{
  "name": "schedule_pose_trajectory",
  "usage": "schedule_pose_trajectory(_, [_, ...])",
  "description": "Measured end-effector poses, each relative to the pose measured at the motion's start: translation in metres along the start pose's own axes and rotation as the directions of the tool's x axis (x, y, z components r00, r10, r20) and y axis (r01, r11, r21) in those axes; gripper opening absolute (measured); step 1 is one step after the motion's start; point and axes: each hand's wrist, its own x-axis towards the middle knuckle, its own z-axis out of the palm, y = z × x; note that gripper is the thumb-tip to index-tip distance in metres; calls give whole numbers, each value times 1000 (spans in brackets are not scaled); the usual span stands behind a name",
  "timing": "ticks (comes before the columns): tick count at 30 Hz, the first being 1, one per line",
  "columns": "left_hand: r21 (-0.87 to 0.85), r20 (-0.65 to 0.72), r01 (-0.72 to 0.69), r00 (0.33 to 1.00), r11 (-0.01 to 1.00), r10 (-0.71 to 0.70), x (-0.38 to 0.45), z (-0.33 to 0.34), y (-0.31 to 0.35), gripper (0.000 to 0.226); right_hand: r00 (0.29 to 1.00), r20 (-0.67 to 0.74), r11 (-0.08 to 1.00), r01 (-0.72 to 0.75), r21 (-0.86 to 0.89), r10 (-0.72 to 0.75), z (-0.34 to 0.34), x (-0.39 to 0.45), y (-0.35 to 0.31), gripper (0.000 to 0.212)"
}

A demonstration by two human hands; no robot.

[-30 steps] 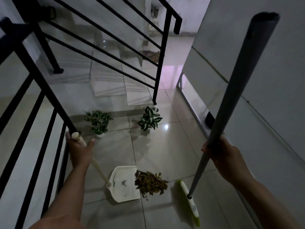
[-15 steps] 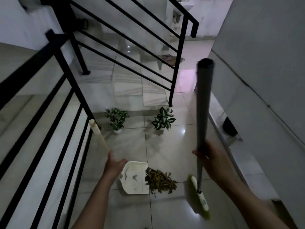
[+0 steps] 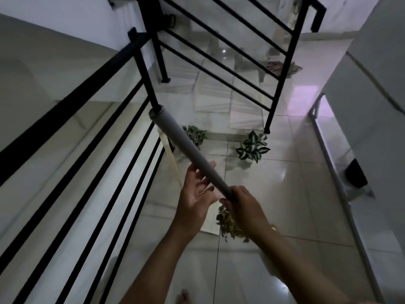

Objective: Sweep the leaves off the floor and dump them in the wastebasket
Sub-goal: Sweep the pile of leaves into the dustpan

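Head view: right hand (image 3: 243, 207) wraps the broom (image 3: 188, 150), tilting it across to the left hand (image 3: 195, 189), fingers spread beneath, likely for a two-handed sweep. Leaves (image 3: 228, 222) lie below the right hand, beside the dustpan (image 3: 211, 222).

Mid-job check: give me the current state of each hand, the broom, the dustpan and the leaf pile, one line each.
left hand: open, fingers spread beside the broom handle, gripping nothing
right hand: grips the broom handle
broom handle: tilted, top end toward the railing
dustpan: on the floor beside the leaves, handle unheld
leaf pile: on the floor, not yet in the pan
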Motion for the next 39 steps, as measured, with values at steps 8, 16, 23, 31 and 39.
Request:
schedule_pose_trajectory(8, [-20,-239,50,970,999,-54,-26,-34,2,14,963,238,992,-118,-52,127,49,-32,14,35])
schedule_pose_trajectory(16, [-44,-256,72,963,996,-81,-47,-72,-6,20,950,284,981,-79,-178,128,81,-40,-4,27])
schedule_pose_trajectory(23, [-61,-244,83,965,995,-95,-68,-107,-18,20,926,355,973,-51,-224,131,109,-56,-17,27])
schedule_pose_trajectory(31, [-61,-371,68,925,996,-86,-63,-145,-31,18,928,369,977,37,-210,44,145,-36,-33,27])
schedule_pose_trajectory(39, [-26,-433,54,899,998,-60,-72,-165,-32,20,925,376,980,113,-162,-44,159,-33,-47,26])
